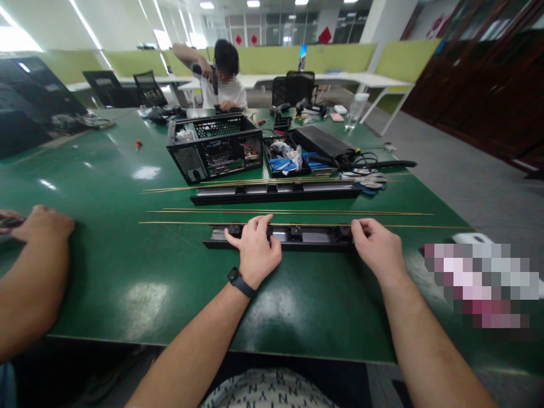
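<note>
A long black channel-shaped rail (314, 246) with several black blocks along it lies before me. My left hand (257, 249), a dark watch on its wrist, rests across the rail's left half with fingers spread, covering part of it. At the rail's right end, my right hand (378, 246) pinches a thin gold-coloured rod (182, 222). This rod runs along the rail's far side and past both its ends. Exactly how the fingertips meet the rod is hard to see. More thin gold rods (204, 211) lie just beyond.
Farther back are a second black rail (276, 195), an open computer case (187, 161) and a tray of gloves (284, 158). Another person's hands (42, 224) are at the left. A person (225, 90) holds a dark tool across the green table (106, 255). A clear bottle (356, 110) stands back right.
</note>
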{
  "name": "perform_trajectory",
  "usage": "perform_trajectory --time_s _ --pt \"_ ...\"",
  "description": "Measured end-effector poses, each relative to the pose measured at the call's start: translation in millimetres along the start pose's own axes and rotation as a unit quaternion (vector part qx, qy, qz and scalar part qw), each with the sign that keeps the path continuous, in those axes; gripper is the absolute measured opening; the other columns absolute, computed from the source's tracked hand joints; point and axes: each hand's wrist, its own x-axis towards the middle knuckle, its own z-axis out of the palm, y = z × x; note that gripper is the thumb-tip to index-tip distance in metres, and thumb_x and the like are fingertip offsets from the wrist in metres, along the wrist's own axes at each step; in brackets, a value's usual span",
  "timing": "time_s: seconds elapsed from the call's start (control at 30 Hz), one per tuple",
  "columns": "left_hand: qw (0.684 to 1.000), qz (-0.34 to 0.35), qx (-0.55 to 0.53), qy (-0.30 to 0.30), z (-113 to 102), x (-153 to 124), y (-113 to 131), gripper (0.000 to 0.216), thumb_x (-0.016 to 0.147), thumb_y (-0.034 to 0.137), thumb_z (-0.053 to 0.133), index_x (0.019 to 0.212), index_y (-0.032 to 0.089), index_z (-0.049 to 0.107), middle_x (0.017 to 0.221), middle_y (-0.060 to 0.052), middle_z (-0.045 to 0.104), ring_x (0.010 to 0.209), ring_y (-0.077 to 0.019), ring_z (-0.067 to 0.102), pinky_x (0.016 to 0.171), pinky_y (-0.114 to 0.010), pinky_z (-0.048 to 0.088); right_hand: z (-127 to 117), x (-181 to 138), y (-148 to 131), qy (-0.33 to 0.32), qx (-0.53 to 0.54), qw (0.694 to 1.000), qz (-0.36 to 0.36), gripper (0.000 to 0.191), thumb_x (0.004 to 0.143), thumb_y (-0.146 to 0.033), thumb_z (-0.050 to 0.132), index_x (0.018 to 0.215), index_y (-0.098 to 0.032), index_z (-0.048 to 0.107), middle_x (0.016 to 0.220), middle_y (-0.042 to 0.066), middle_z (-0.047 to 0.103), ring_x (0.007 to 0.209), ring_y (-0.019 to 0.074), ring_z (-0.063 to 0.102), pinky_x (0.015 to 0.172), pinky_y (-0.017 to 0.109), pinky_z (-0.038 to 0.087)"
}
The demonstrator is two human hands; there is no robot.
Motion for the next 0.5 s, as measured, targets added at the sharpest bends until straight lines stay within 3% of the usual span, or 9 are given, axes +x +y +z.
perform_trajectory --time_s 0.3,0.5 --pt "1.0 0.005 0.005 0.001 1.6 -4.4 1.8 0.048 0.098 0.022 0.054 0.144 0.032 0.064 0.148 -0.012 0.068 0.138 -0.0339 0.063 0.127 -0.085 -0.002 -1.0 0.2 -1.9 -0.006 0.002 1.0 0.009 0.033 0.093 -0.053 0.059 0.093 -0.026 0.078 0.085 0.007 0.08 0.083 0.0271 0.073 0.076 0.036 0.049" --pt "1.0 -0.006 0.018 -0.003 5.9 -9.2 6.5 0.052 0.102 0.023 0.052 0.152 0.031 0.061 0.161 -0.015 0.058 0.145 -0.0358 0.059 0.125 -0.087 -0.002 -3.3 -1.2 -5.9 -0.014 0.0 1.0 0.021 0.034 0.094 -0.053 0.058 0.094 -0.026 0.078 0.088 0.007 0.08 0.087 0.0278 0.074 0.079 0.037 0.05"
